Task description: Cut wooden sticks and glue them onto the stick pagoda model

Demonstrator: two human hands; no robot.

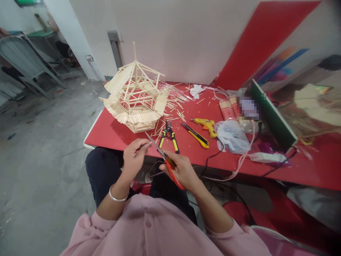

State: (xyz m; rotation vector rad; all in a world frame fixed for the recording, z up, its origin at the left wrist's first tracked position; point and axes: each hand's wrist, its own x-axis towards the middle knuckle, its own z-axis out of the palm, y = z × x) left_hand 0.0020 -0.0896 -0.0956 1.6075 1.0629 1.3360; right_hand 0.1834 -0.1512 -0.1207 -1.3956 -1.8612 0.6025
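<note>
My right hand (182, 170) is wrapped round the orange handles of a pair of scissors (172, 174), whose blades point up and to the left over the table's front edge. Close to the blades, my left hand (134, 154) is closed in a pinch; whatever is between its fingertips is too small to make out. Beyond the hands stands a pavilion-like model (141, 117) built of pale wooden sticks, its pointed roof partly covered. Yellow-and-black pliers (169, 137) lie just past the scissors, and a yellow utility knife (195, 135) is to their right.
On the red table (106, 129) are loose sticks (180, 115), a yellow glue gun (206, 125), a plastic bag (231, 137), packed sticks (227, 111) and a white power strip (269, 157). A green board (274, 113) stands at the right. Cables hang over the front edge.
</note>
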